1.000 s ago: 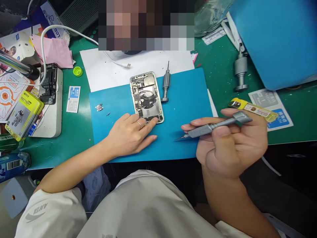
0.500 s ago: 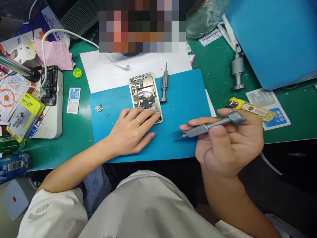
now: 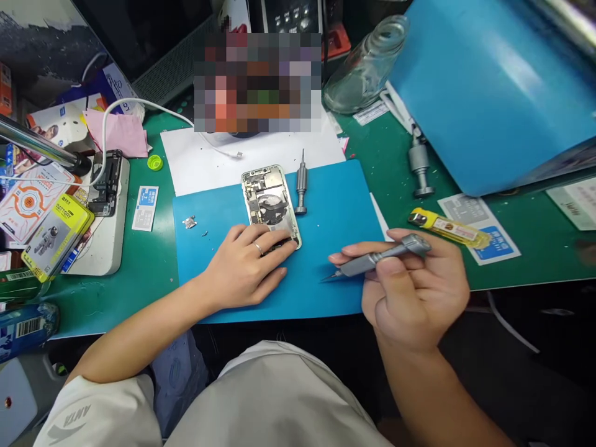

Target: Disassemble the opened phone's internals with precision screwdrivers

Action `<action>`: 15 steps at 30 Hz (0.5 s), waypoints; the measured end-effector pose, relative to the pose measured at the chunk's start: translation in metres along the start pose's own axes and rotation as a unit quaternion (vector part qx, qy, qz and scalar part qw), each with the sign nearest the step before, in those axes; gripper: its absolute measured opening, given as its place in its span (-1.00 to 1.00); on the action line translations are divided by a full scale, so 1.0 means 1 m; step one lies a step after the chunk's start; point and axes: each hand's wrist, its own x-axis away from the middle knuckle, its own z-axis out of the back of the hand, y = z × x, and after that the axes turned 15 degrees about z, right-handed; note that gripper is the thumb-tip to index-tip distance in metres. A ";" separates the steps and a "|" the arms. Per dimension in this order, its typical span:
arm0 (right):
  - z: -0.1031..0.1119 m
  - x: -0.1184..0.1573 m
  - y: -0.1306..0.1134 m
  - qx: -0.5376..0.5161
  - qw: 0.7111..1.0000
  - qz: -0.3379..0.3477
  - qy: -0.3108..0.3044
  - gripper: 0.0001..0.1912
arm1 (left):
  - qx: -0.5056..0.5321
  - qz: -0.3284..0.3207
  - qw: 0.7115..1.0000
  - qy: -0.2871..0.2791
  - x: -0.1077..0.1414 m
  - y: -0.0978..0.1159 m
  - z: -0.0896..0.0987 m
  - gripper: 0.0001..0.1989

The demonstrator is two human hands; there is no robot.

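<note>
An opened phone (image 3: 272,202), its inner parts bare, lies on the blue mat (image 3: 326,223). My left hand (image 3: 251,264) rests across the phone's lower end, fingers stretched out and apart, hiding that end. A ring sits on one finger. To the right, my right hand (image 3: 414,292) is closed around a grey precision screwdriver (image 3: 365,264), held above the mat with its thin tip pointing left, apart from the phone. A second screwdriver (image 3: 302,183) lies beside the phone's right edge. Small metal parts (image 3: 189,221) are on the mat's left side.
A yellow-handled tool (image 3: 449,228) and another grey screwdriver (image 3: 419,164) lie at right, near a big blue-topped box (image 3: 503,81). A glass jar (image 3: 367,65) stands behind. A white cable (image 3: 153,102) crosses the back left, near a battery pack (image 3: 58,236) and a green cap (image 3: 155,162).
The camera has tilted up, so the desk appears lower and more of its back shows. Both hands, the phone and the held screwdriver keep about the same places relative to each other.
</note>
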 end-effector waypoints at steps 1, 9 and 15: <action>0.000 0.001 0.000 0.006 1.000 -0.006 0.001 -0.77 | -0.002 -0.001 1.000 -0.001 0.000 0.000 0.000 -0.61; 0.003 -0.002 -0.002 -0.017 0.998 -0.059 0.008 -0.79 | 0.007 -0.008 1.000 0.012 0.001 0.000 0.000 -0.62; 0.006 -0.021 -0.006 -0.060 0.989 -0.128 -0.032 -0.83 | 0.022 -0.001 1.000 0.011 0.002 -0.002 -0.002 -0.62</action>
